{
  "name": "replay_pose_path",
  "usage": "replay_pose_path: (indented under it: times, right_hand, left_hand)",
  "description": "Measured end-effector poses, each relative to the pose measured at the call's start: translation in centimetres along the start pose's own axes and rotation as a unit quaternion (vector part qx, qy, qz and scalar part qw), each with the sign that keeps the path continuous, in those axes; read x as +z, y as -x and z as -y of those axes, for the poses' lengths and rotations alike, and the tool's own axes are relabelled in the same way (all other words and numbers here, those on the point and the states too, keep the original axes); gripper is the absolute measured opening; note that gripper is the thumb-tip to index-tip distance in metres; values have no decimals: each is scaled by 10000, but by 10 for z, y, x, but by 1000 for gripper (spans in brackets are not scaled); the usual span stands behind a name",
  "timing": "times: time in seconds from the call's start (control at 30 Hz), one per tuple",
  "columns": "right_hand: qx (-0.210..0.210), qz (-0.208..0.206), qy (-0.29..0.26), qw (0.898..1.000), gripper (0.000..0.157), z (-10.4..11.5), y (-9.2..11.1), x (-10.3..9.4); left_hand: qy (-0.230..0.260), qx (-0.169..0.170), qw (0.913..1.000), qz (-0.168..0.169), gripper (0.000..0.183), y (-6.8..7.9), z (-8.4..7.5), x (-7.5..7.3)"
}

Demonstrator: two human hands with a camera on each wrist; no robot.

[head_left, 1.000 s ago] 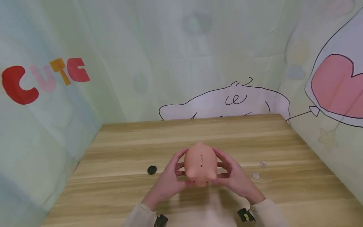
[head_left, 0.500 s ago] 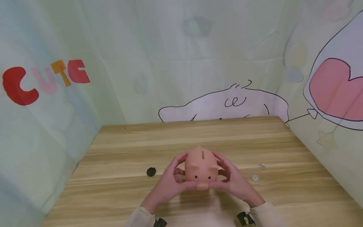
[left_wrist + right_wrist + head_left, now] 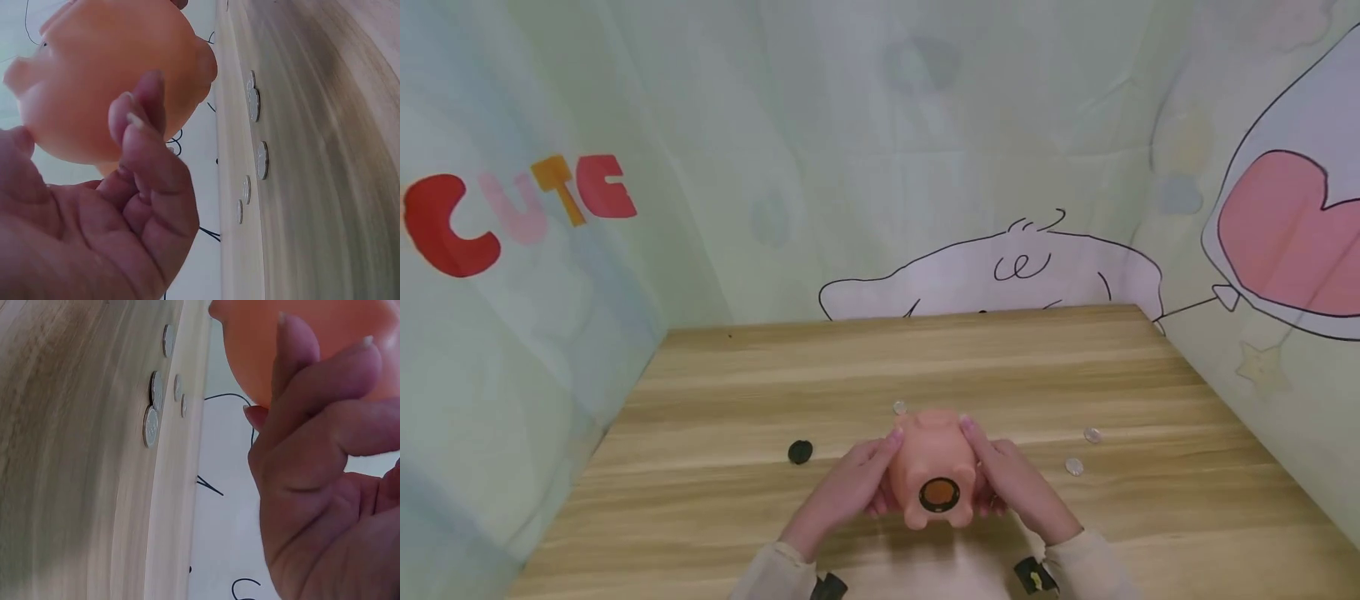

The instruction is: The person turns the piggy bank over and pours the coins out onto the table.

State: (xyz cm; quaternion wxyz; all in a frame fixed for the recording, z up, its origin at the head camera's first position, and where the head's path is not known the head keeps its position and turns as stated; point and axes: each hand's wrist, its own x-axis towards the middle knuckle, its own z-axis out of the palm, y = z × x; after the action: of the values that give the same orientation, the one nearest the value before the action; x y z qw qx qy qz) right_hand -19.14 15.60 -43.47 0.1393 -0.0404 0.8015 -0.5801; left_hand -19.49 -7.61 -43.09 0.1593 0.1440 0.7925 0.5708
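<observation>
A pink piggy bank (image 3: pixel 934 446) is held up between both hands over the table. It is tipped so that its underside, with a dark-rimmed round opening (image 3: pixel 939 494) and stubby feet, faces the head camera. My left hand (image 3: pixel 850 487) grips one side, thumb up along the body. From the other side my right hand (image 3: pixel 1022 487) grips it the same way. In the head view the bank's slot and face are hidden. A black round plug (image 3: pixel 801 452) lies left of the left hand.
Beyond the bank lies a coin (image 3: pixel 899 407), and two more stand out on the right, one the nearer coin (image 3: pixel 1074 467). Several coins (image 3: pixel 262 160) show in the left wrist view. A printed curtain (image 3: pixel 760 167) surrounds the wooden table (image 3: pixel 715 400).
Both hands have tipped the piggy bank from slot side up, through face forward, to underside toward the head camera. A coin beyond it has come into view.
</observation>
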Motion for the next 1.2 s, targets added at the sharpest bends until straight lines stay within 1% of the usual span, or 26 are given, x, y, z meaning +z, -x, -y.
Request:
replay_pose_path:
  times: [0.17, 0.33, 0.43, 0.53, 0.57, 0.67, 0.77, 0.83, 0.97, 1.0, 1.07, 1.13, 1.2]
  right_hand:
    - [-2, 36, -53, 10000, 75, 1, 2, -2]
    - [-72, 184, -176, 9997, 71, 0, 1, -5]
    - [-204, 280, -234, 9991, 65, -1, 1, -9]
    - [-483, 491, -364, 9970, 57, -3, 3, -15]
    - [-601, 600, -438, 9954, 58, -3, 3, -17]
    - [-895, 917, -734, 9890, 71, -4, 6, -22]
    - [-1112, 1083, -915, 9836, 85, -6, 8, -24]
    - [-1213, 1083, -886, 9827, 89, -7, 7, -25]
    - [-1409, 982, -618, 9832, 91, -7, 5, -26]
    - [-1513, 950, -623, 9819, 92, -7, 5, -25]
    - [-1849, 904, -624, 9766, 94, -7, 5, -24]
    - [-2157, 754, -575, 9718, 95, -6, 5, -22]
    - [-2413, 642, -541, 9668, 95, -8, 5, -19]
  left_hand:
    - [2, 1, 10000, -22, 62, -1, 2, 2]
    - [4, 30, 10000, -44, 61, -1, 1, 0]
    - [61, 123, 9999, -1, 62, 0, 0, -2]
    - [282, 273, 9992, 59, 62, 2, -1, -5]
    - [409, 304, 9987, 85, 62, 3, -1, -7]
    - [666, 473, 9966, 134, 67, 5, -1, -9]
    - [743, 631, 9951, 181, 74, 5, 2, -11]
    - [663, 726, 9950, 184, 78, 5, 4, -11]
    - [524, 846, 9950, 96, 82, 4, 4, -13]
    - [526, 917, 9944, 60, 84, 4, 3, -13]
    - [611, 1106, 9920, -39, 86, 4, 4, -12]
    - [693, 1285, 9892, -147, 90, 4, 5, -10]
    - [755, 1330, 9881, -189, 93, 4, 7, -8]
